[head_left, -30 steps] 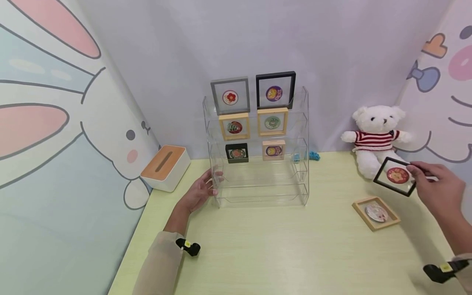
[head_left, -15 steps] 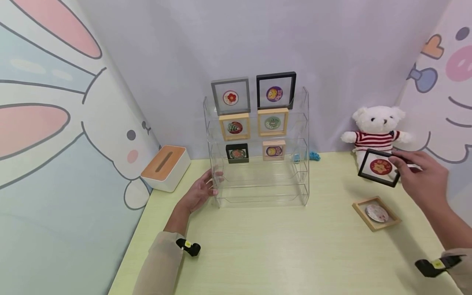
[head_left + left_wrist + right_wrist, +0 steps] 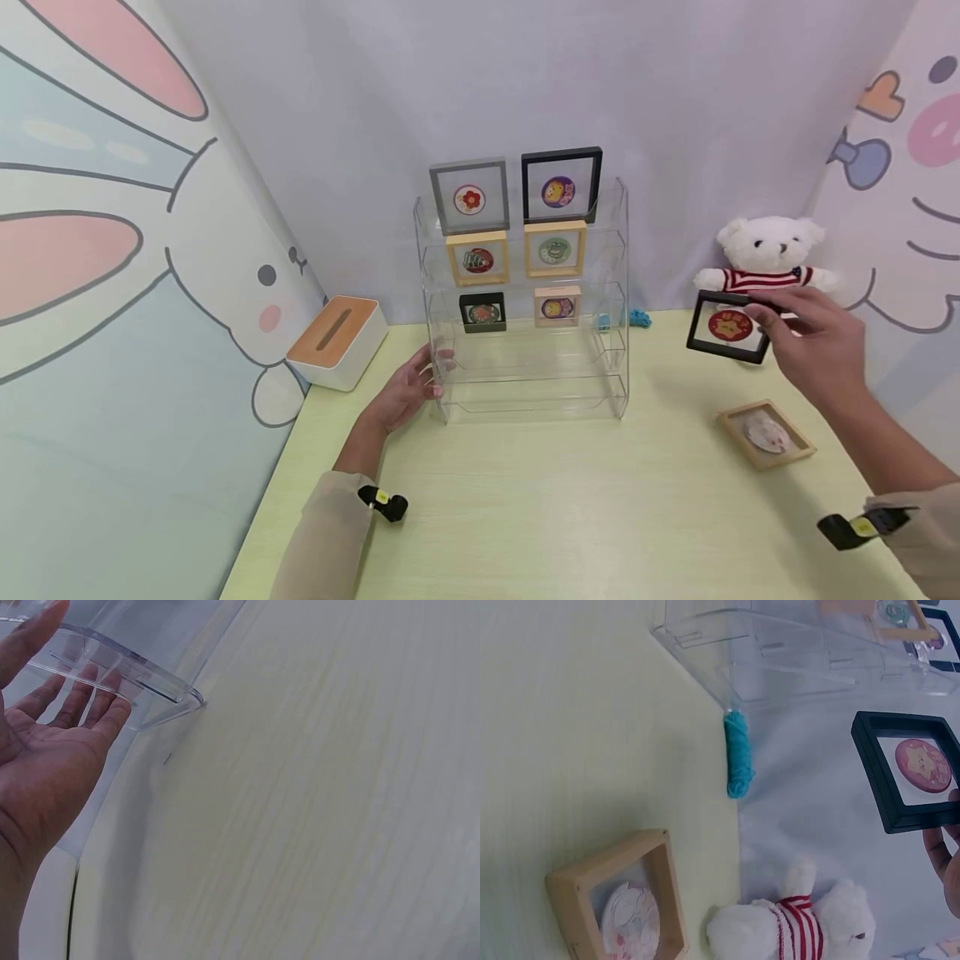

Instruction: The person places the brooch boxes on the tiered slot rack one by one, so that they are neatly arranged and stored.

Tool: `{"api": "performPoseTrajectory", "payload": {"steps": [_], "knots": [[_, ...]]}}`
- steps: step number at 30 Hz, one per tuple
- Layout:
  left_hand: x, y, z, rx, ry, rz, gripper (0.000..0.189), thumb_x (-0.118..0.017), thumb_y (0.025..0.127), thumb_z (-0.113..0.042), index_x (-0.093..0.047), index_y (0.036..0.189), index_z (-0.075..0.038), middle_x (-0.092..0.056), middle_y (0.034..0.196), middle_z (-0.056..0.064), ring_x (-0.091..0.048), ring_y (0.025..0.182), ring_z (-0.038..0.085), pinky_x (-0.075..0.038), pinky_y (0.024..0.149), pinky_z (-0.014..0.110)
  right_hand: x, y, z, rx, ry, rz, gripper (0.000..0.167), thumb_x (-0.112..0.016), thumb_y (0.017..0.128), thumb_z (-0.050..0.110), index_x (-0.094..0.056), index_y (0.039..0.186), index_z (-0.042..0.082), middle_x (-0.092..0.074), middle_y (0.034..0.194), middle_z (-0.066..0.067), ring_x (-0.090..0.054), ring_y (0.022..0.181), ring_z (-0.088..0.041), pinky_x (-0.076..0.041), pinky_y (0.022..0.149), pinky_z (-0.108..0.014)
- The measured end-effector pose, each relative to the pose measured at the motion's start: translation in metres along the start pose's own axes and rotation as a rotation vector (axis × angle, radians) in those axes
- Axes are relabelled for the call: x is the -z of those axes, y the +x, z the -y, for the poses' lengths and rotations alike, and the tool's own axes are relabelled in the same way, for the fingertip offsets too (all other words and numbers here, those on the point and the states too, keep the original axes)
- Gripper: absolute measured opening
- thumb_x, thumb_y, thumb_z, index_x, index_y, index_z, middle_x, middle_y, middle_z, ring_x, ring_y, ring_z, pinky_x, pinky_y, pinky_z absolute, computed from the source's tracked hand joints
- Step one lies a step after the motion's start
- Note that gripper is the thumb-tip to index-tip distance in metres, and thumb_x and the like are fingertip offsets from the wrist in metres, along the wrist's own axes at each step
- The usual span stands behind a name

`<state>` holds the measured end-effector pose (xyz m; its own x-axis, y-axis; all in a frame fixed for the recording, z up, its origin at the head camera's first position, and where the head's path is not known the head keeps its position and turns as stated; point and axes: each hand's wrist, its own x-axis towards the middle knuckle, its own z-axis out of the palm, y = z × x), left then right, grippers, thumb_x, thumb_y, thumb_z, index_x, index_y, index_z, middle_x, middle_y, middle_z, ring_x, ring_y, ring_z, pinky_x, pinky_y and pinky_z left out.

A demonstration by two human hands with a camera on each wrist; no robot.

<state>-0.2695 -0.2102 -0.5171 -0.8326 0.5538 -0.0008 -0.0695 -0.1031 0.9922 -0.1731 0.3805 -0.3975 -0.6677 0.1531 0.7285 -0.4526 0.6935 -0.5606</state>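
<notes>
A clear tiered display rack (image 3: 536, 396) stands on the table, with framed round badges on its upper tiers. My left hand (image 3: 405, 392) holds the rack's left side low down, fingers and thumb about its edge, as the left wrist view also shows. Off to the rack's right, my right hand (image 3: 821, 337) pinches a black display frame (image 3: 693, 321) by its right side, up off the table. The frame has a clear window with a red round badge in it. Below that hand, a wooden frame (image 3: 798, 454) with a pale round badge lies flat.
A white teddy bear (image 3: 765, 243) in a striped shirt sits at the back right, partly behind the right hand. At the left stands a tissue box (image 3: 337, 342) with a wooden lid. A blue yarn bundle (image 3: 739, 754) lies beside the rack's right rear.
My right hand has carried the black frame leftward and slightly up, toward the rack, and the frame has turned more level. The left hand and the rack have stayed put.
</notes>
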Motion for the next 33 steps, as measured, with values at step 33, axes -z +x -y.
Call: {"api": "performPoseTrajectory", "payload": {"steps": [33], "knots": [[-0.003,0.0,-0.002,0.013,-0.006,-0.02,0.098,-0.057,0.099,0.019,-0.013,0.179,-0.016,-0.026,0.18,0.019,-0.044,0.152,0.012,-0.051,0.105,0.023,-0.126,0.015,0.09,0.265,0.18,0.209,0.029,-0.085,0.09,-0.008,-0.086,0.116,0.005,-0.078,0.107,-0.01,-0.066,0.09,0.001,-0.047,0.077,-0.006]]}}
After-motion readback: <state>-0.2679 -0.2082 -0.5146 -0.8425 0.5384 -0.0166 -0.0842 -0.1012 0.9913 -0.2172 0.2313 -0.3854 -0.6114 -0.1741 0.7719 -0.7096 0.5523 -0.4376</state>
